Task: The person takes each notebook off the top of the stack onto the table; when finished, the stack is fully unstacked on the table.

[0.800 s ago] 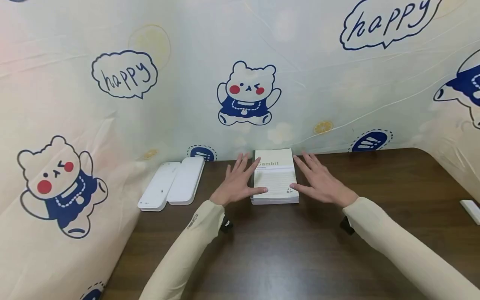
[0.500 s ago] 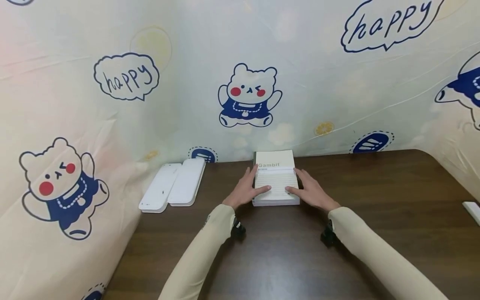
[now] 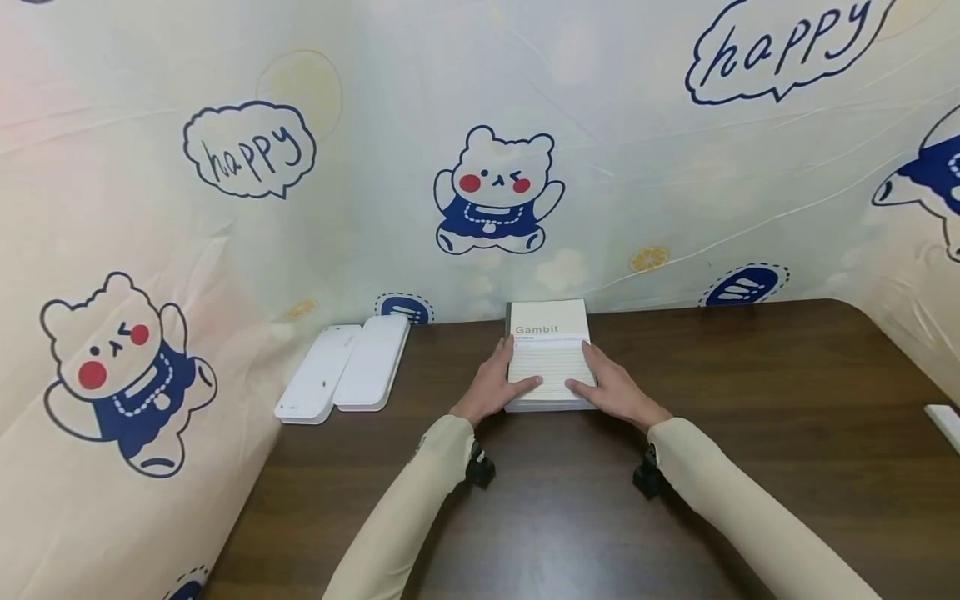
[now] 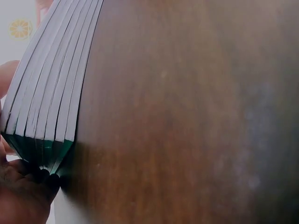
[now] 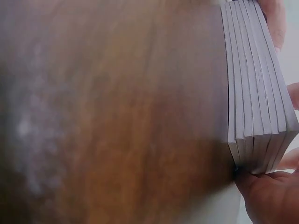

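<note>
A neat stack of notebooks (image 3: 551,360), the top cover printed "Gambit", lies near the far edge of the table. My left hand (image 3: 489,387) grips its left side, thumb over the top cover and fingers along the spines. On the opposite side my right hand (image 3: 618,389) holds the stack the same way, its thumb also on the cover. Several layered notebooks (image 4: 51,84) with dark green spines show in the left wrist view, fingers (image 4: 28,186) against them. In the right wrist view, fingers (image 5: 273,191) press the page edges of the stack (image 5: 254,79).
Two white flat cases with rounded corners (image 3: 318,375) lie side by side left of the stack. A white bar-shaped thing (image 3: 943,423) is at the table's right edge. A printed cloth (image 3: 637,167) hangs behind the dark wooden table (image 3: 570,500).
Both hands have come inward from spread fingers beside the stack to hold its two sides, thumbs on the cover. The notebooks stay where they were.
</note>
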